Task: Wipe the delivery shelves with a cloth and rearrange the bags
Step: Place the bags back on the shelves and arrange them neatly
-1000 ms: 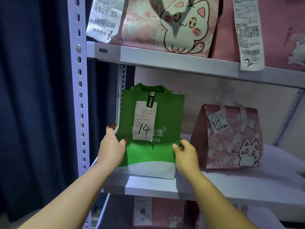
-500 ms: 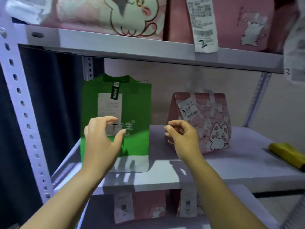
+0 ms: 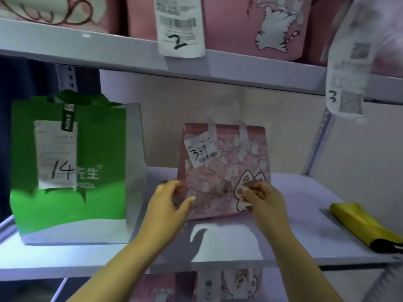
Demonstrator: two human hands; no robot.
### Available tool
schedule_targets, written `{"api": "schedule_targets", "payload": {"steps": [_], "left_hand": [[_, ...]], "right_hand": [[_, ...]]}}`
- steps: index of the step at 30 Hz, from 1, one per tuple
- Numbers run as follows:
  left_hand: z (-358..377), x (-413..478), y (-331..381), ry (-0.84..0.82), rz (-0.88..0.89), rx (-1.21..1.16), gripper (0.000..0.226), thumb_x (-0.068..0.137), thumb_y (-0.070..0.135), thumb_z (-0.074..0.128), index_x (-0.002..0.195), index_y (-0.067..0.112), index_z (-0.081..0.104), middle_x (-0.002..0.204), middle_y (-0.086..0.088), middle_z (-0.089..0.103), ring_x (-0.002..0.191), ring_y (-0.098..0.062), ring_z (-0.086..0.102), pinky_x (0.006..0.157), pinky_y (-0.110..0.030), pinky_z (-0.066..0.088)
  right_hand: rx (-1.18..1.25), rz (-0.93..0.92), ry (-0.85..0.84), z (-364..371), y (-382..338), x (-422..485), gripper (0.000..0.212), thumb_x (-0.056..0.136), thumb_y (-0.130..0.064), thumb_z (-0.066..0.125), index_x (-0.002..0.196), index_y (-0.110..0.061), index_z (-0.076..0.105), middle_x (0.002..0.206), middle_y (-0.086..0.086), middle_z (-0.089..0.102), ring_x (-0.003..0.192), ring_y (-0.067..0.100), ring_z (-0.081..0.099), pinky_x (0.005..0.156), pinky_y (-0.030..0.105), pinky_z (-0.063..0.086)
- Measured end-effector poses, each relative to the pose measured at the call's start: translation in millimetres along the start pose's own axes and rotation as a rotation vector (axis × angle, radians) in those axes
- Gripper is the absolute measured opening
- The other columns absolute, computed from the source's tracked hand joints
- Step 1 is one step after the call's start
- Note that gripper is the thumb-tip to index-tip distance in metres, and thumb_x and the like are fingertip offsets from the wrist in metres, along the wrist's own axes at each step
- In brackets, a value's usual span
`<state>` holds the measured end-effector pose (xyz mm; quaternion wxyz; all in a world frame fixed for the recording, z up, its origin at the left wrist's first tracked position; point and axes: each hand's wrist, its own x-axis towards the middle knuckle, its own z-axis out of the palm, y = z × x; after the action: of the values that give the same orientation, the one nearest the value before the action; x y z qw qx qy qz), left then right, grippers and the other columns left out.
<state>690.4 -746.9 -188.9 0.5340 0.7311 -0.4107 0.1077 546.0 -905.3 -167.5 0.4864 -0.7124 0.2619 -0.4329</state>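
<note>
Left hand (image 3: 172, 201) pinching pink bag (image 3: 224, 171), right hand (image 3: 263, 199) curled at its corner

left hand (image 3: 169, 203): bare, no glove, short nails
right hand (image 3: 261, 199): bare, short nails
forearms (image 3: 130, 260): bare to the frame's lower edge

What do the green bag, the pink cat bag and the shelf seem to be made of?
Green bag: probably matte paper or non-woven fabric; stiff flat panels, crisp side fold.
Pink cat bag: looks like printed paper; creased, folded top.
Shelf: likely painted metal; smooth pale board, perforated upright behind.
</note>
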Motion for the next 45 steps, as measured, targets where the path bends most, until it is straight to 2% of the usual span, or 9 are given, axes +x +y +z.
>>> {"api": "schedule_targets", "payload": {"steps": [5, 10, 15, 20, 25, 32, 37, 40, 45], "left_hand": [[36.5, 10.8, -1.9, 0.08, -0.15, 0.011, 0.03, 0.08, 0.017, 0.068, 0.11, 0.017, 0.061, 0.106, -0.006, 0.061, 0.09, -0.018, 0.059, 0.077, -0.033, 0.052], [54.8, 4.9, 0.8, 0.147, -0.159, -0.007, 0.028, 0.086, 0.017, 0.061, 0.112, 0.024, 0.056, 0.108, -0.004, 0.062, 0.096, -0.021, 0.061, 0.077, -0.03, 0.051], [60.5, -5.9, 0.6, 0.144, -0.19, 0.051, 0.046, 0.085, 0.016, 0.061, 0.126, 0.031, 0.045, 0.116, 0.001, 0.052, 0.104, -0.02, 0.056, 0.087, -0.039, 0.051], [55.5, -16.4, 1.9, 0.21, -0.244, 0.057, 0.05, 0.086, 0.022, 0.063, 0.129, 0.033, 0.04, 0.117, 0.006, 0.046, 0.099, -0.011, 0.054, 0.082, -0.023, 0.045], [35.4, -28.7, 0.2, 0.179, -0.246, 0.092, 0.047, 0.085, 0.021, 0.063, 0.129, 0.024, 0.045, 0.125, 0.001, 0.053, 0.105, -0.017, 0.057, 0.092, -0.04, 0.05], [2.6, -49.8, 0.7, 0.14, -0.229, 0.177, 0.053, 0.087, 0.022, 0.062, 0.137, 0.018, 0.042, 0.13, -0.003, 0.054, 0.11, -0.017, 0.056, 0.096, -0.039, 0.047], [-11.3, -56.6, 10.5, 0.066, -0.201, 0.237, 0.059, 0.086, 0.022, 0.063, 0.14, 0.016, 0.039, 0.141, -0.003, 0.046, 0.125, -0.021, 0.047, 0.105, -0.044, 0.039], [-21.0, -63.3, 16.4, 0.041, -0.159, 0.275, 0.061, 0.086, 0.024, 0.063, 0.141, 0.015, 0.037, 0.144, -0.003, 0.042, 0.129, -0.02, 0.043, 0.108, -0.042, 0.036], [-33.5, -88.1, 25.8, 0.053, -0.102, 0.199, 0.047, 0.086, 0.024, 0.064, 0.13, 0.016, 0.049, 0.126, -0.001, 0.049, 0.107, -0.01, 0.049, 0.087, -0.023, 0.044]], "right_hand": [[-0.153, 0.005, 0.144, -38.3, 39.8, 32.1, 0.017, 0.085, -0.02, 0.063, 0.098, -0.027, 0.057, 0.101, -0.002, 0.065, 0.089, 0.013, 0.06, 0.065, 0.026, 0.044], [-0.213, 0.086, 0.061, -47.5, 61.6, 59.9, 0.053, 0.086, -0.017, 0.064, 0.134, -0.014, 0.042, 0.131, 0.003, 0.044, 0.11, 0.02, 0.047, 0.079, 0.025, 0.042], [-0.221, 0.094, -0.111, -42.5, 72.8, 67.0, 0.024, 0.085, -0.02, 0.064, 0.102, -0.024, 0.048, 0.082, -0.017, 0.054, 0.074, 0.008, 0.055, 0.055, 0.017, 0.035], [-0.158, 0.111, -0.108, -48.8, 72.3, 56.6, 0.02, 0.083, -0.02, 0.065, 0.097, -0.024, 0.052, 0.086, -0.015, 0.057, 0.08, 0.006, 0.055, 0.058, 0.02, 0.039], [-0.145, 0.081, -0.128, -51.1, 65.4, 30.2, 0.023, 0.081, -0.025, 0.067, 0.098, -0.026, 0.053, 0.089, -0.019, 0.059, 0.082, -0.001, 0.056, 0.061, 0.019, 0.043], [-0.084, 0.126, -0.149, -44.2, 48.0, -4.0, 0.019, 0.083, -0.021, 0.066, 0.101, -0.024, 0.059, 0.094, -0.014, 0.064, 0.089, 0.013, 0.064, 0.08, 0.04, 0.056], [-0.105, 0.131, -0.163, -42.8, 33.8, -18.8, 0.023, 0.088, -0.018, 0.063, 0.11, -0.016, 0.059, 0.104, -0.004, 0.064, 0.1, 0.022, 0.063, 0.085, 0.039, 0.053], [-0.138, 0.145, -0.086, -46.7, 28.1, -27.3, 0.037, 0.086, -0.023, 0.063, 0.122, -0.014, 0.056, 0.114, -0.003, 0.06, 0.101, 0.016, 0.058, 0.078, 0.025, 0.045], [-0.107, 0.116, 0.028, -61.9, 18.7, -54.1, 0.026, 0.085, -0.025, 0.064, 0.11, -0.02, 0.06, 0.106, -0.006, 0.064, 0.094, 0.018, 0.061, 0.081, 0.034, 0.052]]}}
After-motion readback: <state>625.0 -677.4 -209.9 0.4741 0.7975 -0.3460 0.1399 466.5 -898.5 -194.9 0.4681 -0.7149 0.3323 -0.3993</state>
